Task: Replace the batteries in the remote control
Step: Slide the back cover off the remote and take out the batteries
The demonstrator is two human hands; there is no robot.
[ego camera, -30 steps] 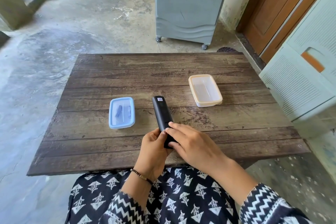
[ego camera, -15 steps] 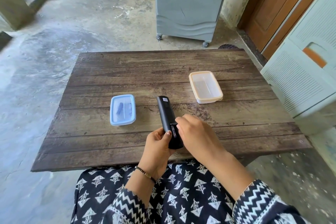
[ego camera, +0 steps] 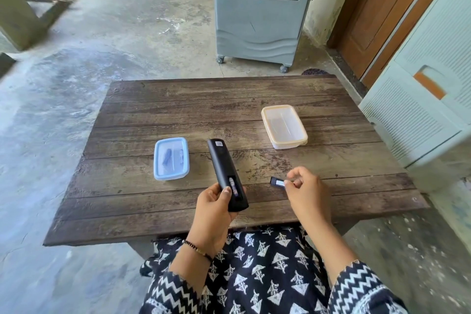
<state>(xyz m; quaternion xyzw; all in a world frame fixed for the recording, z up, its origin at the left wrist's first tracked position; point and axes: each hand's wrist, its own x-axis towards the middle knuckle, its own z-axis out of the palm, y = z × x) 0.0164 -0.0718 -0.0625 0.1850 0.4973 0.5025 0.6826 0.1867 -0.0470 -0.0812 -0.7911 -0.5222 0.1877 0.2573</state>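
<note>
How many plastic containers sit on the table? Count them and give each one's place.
2. The blue container sits left of the remote, holding small items. The orange-rimmed container sits farther back on the right and looks empty. Nothing suggests a hidden one.

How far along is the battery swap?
Done: the battery cover is off, pinched in the right hand. In hand: the left hand grips the remote, whose open bay shows batteries inside. Left: take those out, fit batteries from the blue container, close the cover.
</note>
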